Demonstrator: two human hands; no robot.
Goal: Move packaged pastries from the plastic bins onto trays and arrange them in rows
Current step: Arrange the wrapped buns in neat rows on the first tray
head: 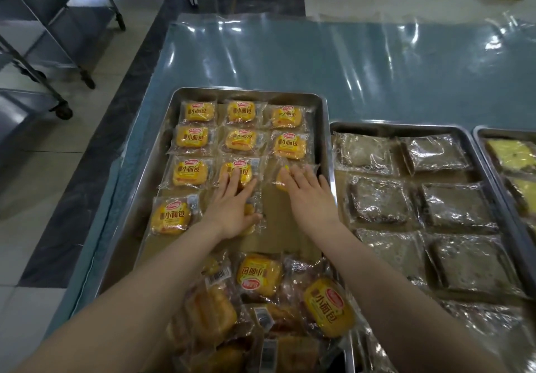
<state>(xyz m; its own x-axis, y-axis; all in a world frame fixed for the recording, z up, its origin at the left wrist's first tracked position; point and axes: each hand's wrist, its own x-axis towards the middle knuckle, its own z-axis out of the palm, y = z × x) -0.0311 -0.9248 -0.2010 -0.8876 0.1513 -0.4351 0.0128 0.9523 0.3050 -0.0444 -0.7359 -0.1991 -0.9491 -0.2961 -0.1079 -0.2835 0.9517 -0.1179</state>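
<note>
A steel tray (324, 129) lined with brown paper holds rows of yellow packaged buns (191, 137), three across. My left hand (232, 207) lies flat with its fingers spread over a bun (243, 169) in the third row's middle, and its palm covers another packet below. My right hand (310, 192) rests flat on a bun (281, 178) at the third row's right end. A lone bun (171, 217) sits at the left of the fourth row. A loose heap of yellow buns (261, 277) lies at the tray's near end, under my forearms.
A second tray (475, 140) to the right holds clear-wrapped brown pastries (377, 201) in rows. A third tray (481, 133) with yellow-topped packets is at the far right edge. The table wears a blue plastic sheet (319, 62). Wheeled metal racks (61, 39) stand on the floor at left.
</note>
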